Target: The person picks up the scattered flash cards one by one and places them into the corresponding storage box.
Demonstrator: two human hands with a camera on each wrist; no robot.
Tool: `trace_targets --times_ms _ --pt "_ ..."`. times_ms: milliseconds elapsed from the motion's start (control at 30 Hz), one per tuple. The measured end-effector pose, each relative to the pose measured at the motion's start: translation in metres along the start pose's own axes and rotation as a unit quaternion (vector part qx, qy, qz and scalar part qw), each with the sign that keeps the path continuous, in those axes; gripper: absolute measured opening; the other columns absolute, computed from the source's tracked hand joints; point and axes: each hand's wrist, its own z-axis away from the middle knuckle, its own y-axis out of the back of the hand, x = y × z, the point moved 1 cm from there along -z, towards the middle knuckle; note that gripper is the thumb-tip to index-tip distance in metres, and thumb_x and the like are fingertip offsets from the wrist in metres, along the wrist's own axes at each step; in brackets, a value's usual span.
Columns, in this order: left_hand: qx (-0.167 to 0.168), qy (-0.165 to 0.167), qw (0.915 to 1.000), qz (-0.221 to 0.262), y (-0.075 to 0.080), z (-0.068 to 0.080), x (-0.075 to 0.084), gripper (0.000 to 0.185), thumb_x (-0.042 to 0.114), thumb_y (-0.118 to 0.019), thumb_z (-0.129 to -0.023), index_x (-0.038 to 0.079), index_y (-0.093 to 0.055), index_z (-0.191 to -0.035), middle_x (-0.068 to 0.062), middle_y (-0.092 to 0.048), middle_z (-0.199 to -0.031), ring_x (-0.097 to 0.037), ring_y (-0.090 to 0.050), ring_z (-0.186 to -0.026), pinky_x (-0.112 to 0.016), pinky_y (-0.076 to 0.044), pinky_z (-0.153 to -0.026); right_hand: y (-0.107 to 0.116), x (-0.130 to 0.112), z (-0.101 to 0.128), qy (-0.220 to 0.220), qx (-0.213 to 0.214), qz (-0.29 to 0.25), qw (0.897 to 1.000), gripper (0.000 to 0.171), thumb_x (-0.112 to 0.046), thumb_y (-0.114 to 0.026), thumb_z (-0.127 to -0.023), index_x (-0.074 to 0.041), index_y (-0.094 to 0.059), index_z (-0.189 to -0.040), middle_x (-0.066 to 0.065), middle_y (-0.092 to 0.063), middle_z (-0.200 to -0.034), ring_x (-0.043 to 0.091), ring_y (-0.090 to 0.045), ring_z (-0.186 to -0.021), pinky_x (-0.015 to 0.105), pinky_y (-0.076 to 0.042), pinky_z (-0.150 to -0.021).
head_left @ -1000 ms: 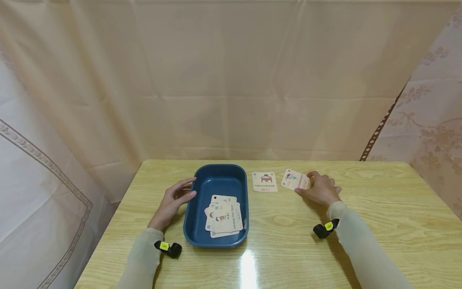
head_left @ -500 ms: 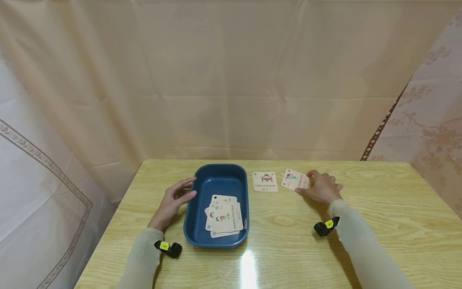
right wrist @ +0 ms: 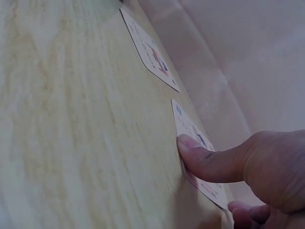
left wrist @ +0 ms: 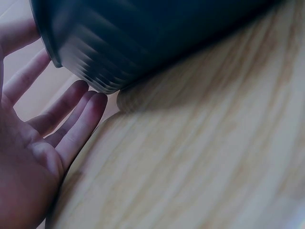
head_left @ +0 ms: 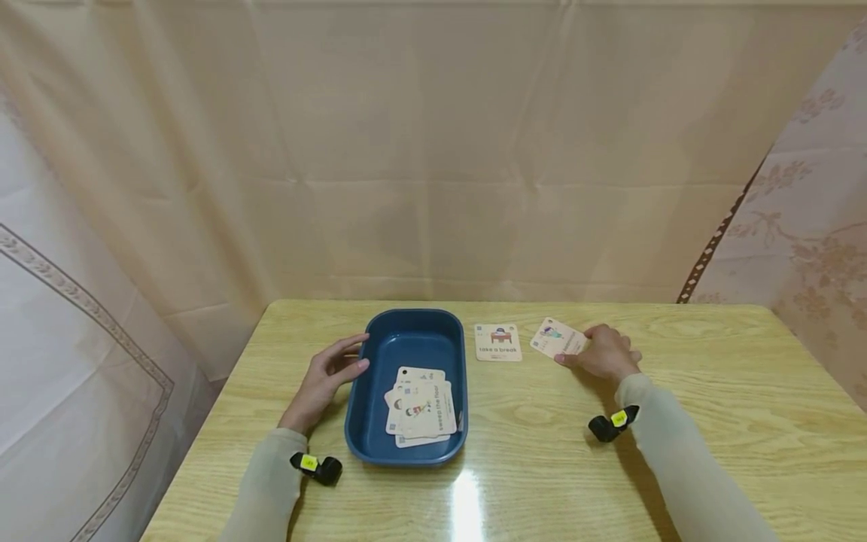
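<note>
My left hand [head_left: 328, 377] rests its extended fingertips against the left rim of a blue plastic tray [head_left: 366, 429]; the left wrist view shows its fingers [left wrist: 71, 114] spread beside the tray's ribbed wall [left wrist: 102, 71]. My right hand [head_left: 605, 354] holds a flashcard [head_left: 558, 338] by its edges on the table, thumb at the near edge and a finger at the far one. A child is drawn on that card, its caption partly covered. To its left lies a "take a break" flashcard [head_left: 497, 342]. Inside the tray is a loose pile of flashcards [head_left: 421, 406], with "sweep the floor" on top.
The wooden table [head_left: 542, 459] ends at a back edge near the cards, in front of a beige curtain [head_left: 433, 188]. Patterned cloth [head_left: 806, 226] hangs on the right and white cloth [head_left: 68, 361] on the left.
The card in my right hand has turned slightly clockwise and shifted a little to the right, the hand moving with it. My left hand, the tray and the other cards have stayed put.
</note>
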Motion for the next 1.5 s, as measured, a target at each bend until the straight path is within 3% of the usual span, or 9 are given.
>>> trace_targets --times_ms 400,633,833,900,967,1033,1100,1300,1500 --pt "0.002 0.003 1.0 0.003 0.0 0.001 0.0 0.048 0.019 -0.068 -0.098 0.01 -0.057 -0.144 -0.017 -0.057 -0.139 -0.032 -0.058 -0.116 -0.029 -0.051 -0.094 -0.003 0.008 0.014 0.023 0.069 -0.029 0.997 0.079 -0.038 -0.086 -0.08 0.015 -0.055 -0.129 0.037 -0.054 -0.128 0.055 -0.045 -0.107 0.062 -0.025 -0.081" --pt "0.006 0.009 0.9999 -0.001 0.0 -0.001 0.0 0.048 0.02 -0.069 -0.098 0.011 -0.057 -0.144 -0.016 -0.057 -0.138 -0.032 -0.058 -0.116 -0.03 -0.05 -0.095 0.003 0.015 0.027 0.037 0.059 -0.055 0.996 0.063 -0.033 -0.075 -0.091 0.016 -0.054 -0.125 0.031 -0.061 -0.11 0.052 -0.052 -0.103 0.063 -0.024 -0.08" --pt "0.007 0.012 0.9999 0.002 -0.001 -0.001 0.0 0.048 0.02 -0.069 -0.098 0.012 -0.058 -0.144 -0.016 -0.057 -0.138 -0.032 -0.057 -0.116 -0.03 -0.05 -0.095 0.005 0.02 0.035 0.035 0.03 -0.095 0.994 0.05 -0.027 -0.067 -0.098 0.013 -0.051 -0.122 0.017 -0.057 -0.097 0.039 -0.053 -0.093 0.08 -0.014 -0.092" --pt "0.007 0.013 0.9999 0.002 -0.001 -0.001 0.0 0.048 0.021 -0.069 -0.098 0.012 -0.058 -0.144 -0.016 -0.057 -0.138 -0.033 -0.057 -0.117 -0.03 -0.05 -0.095 0.005 0.02 0.036 0.037 0.017 -0.108 0.993 0.048 -0.026 -0.065 -0.099 0.014 -0.051 -0.122 0.016 -0.057 -0.097 0.035 -0.053 -0.089 0.075 -0.022 -0.093" --pt "0.008 0.014 0.9999 0.0 -0.001 0.0 0.001 0.048 0.021 -0.069 -0.098 0.012 -0.057 -0.144 -0.016 -0.057 -0.138 -0.032 -0.057 -0.117 -0.031 -0.05 -0.095 0.005 0.02 0.037 0.046 0.003 -0.118 0.992 0.046 -0.024 -0.064 -0.1 0.015 -0.05 -0.121 0.015 -0.055 -0.095 0.029 -0.051 -0.084 0.061 -0.037 -0.09" --pt "0.009 0.015 0.9998 -0.002 -0.001 0.0 0.001 0.048 0.021 -0.069 -0.098 0.012 -0.057 -0.144 -0.016 -0.057 -0.138 -0.032 -0.057 -0.117 -0.031 -0.05 -0.095 0.005 0.02 0.037 0.062 -0.011 -0.136 0.989 0.043 -0.02 -0.064 -0.101 0.016 -0.051 -0.119 0.014 -0.054 -0.094 0.024 -0.049 -0.08 0.041 -0.045 -0.076" --pt "0.009 0.015 0.9998 -0.003 -0.001 0.0 0.001 0.048 0.022 -0.069 -0.099 0.012 -0.057 -0.144 -0.016 -0.057 -0.138 -0.031 -0.057 -0.117 -0.03 -0.05 -0.095 0.006 0.02 0.037 0.084 -0.025 -0.148 0.985 0.038 -0.017 -0.063 -0.101 0.016 -0.052 -0.116 0.012 -0.053 -0.091 0.021 -0.048 -0.077 0.029 -0.042 -0.061" --pt "0.005 0.012 0.9999 0.001 0.0 -0.001 0.0 0.048 0.021 -0.069 -0.099 0.012 -0.057 -0.144 -0.016 -0.057 -0.139 -0.032 -0.057 -0.117 -0.03 -0.051 -0.095 0.008 0.019 0.04 0.116 -0.04 -0.17 0.978 0.024 -0.01 -0.065 -0.099 0.011 -0.061 -0.11 0.007 -0.052 -0.085 0.019 -0.045 -0.076 0.026 -0.037 -0.059" --pt "0.003 0.011 0.9999 0.002 0.0 -0.001 0.0 0.048 0.022 -0.069 -0.099 0.012 -0.057 -0.144 -0.015 -0.056 -0.14 -0.033 -0.056 -0.119 -0.03 -0.05 -0.095 0.014 0.015 0.044 0.111 -0.032 -0.166 0.979 0.027 -0.012 -0.067 -0.098 0.009 -0.067 -0.115 0.01 -0.064 -0.093 0.02 -0.049 -0.082 0.028 -0.039 -0.067"
